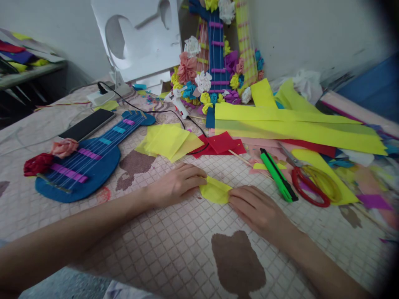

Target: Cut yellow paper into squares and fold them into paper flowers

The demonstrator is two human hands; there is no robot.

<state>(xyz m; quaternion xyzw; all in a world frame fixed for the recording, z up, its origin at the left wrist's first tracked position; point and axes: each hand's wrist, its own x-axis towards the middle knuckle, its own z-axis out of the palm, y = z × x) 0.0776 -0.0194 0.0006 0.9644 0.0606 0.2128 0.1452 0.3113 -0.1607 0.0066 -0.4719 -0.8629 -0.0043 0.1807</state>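
A small piece of yellow crepe paper (215, 190) stretches between my two hands, just above or on the patterned tablecloth. Its left end is pinched by my left hand (179, 182), fingers closed and pointing right. At the right end my right hand (257, 207) grips the paper, the fingers curled over it. The upper edge of the paper looks folded. Just beyond my hands lie a pile of yellow paper squares (170, 141) and several red paper squares (221, 144). My thumbs are mostly hidden.
A blue paper guitar (93, 160) with red and pink flowers lies left, beside a black phone (87, 124). A glue gun (177, 101) stands behind the squares, its cable trailing. To the right are a green cutter (278, 174), red-handled scissors (308, 187) and yellow paper strips (296, 128).
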